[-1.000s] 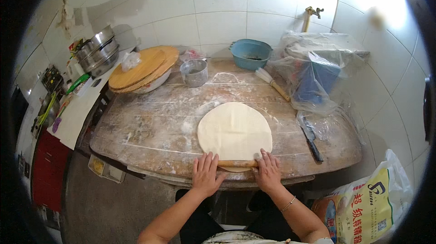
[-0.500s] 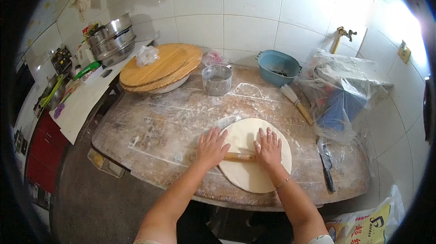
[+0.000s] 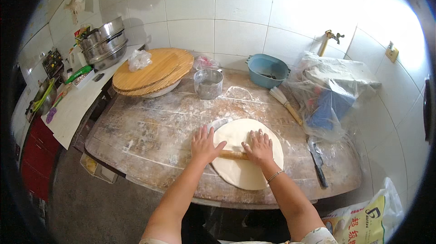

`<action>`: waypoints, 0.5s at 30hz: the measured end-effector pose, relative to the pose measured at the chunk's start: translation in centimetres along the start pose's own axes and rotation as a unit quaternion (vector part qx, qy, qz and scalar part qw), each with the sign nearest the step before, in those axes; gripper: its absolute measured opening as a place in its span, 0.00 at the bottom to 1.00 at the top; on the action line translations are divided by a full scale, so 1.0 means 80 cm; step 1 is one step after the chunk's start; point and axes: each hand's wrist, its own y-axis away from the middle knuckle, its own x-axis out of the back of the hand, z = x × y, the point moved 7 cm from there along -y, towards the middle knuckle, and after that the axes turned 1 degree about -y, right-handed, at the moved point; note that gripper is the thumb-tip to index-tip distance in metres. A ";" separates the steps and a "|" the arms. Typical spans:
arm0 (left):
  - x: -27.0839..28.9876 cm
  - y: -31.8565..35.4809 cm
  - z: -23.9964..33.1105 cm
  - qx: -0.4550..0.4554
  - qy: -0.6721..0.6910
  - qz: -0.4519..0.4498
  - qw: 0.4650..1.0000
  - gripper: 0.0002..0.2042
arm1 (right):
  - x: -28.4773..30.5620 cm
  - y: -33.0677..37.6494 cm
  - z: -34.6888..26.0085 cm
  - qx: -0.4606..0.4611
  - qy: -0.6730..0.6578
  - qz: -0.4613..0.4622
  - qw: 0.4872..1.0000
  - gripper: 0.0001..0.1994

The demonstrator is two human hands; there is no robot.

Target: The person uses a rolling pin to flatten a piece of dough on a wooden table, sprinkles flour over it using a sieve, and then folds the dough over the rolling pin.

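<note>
A thin round sheet of pale dough (image 3: 245,171) lies on the floured wooden table (image 3: 150,135). A wooden rolling pin (image 3: 234,154) rests across the dough's middle. My left hand (image 3: 204,145) presses flat on the pin's left end, at the dough's left edge, fingers spread. My right hand (image 3: 260,146) presses flat on the pin's right part, over the dough. Most of the pin is hidden under my palms.
A metal sieve cup (image 3: 208,83) and a blue basin (image 3: 267,70) stand at the back. Round bamboo trays (image 3: 152,69) are stacked at back left, steel steamers (image 3: 104,43) beyond. A brush (image 3: 286,103), a knife (image 3: 317,162) and plastic bags (image 3: 331,94) lie at the right.
My hands and the rolling pin have travelled from the dough's near edge to its middle. The view has shifted closer over the table.
</note>
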 end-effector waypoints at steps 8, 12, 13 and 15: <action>0.007 0.140 0.000 -0.086 -0.031 -0.050 0.995 0.45 | 0.007 0.159 -0.024 0.116 -0.032 0.061 0.991 0.30; 0.005 0.192 0.008 -0.112 -0.053 -0.075 0.989 0.46 | -0.006 0.218 -0.008 0.119 -0.019 0.132 0.984 0.27; 0.003 0.198 0.013 -0.116 -0.052 -0.081 0.989 0.46 | -0.017 0.223 0.002 0.113 -0.010 0.156 0.981 0.26; 0.008 0.209 0.022 -0.139 -0.016 -0.071 0.988 0.45 | -0.001 0.237 0.007 0.102 -0.016 0.170 0.980 0.25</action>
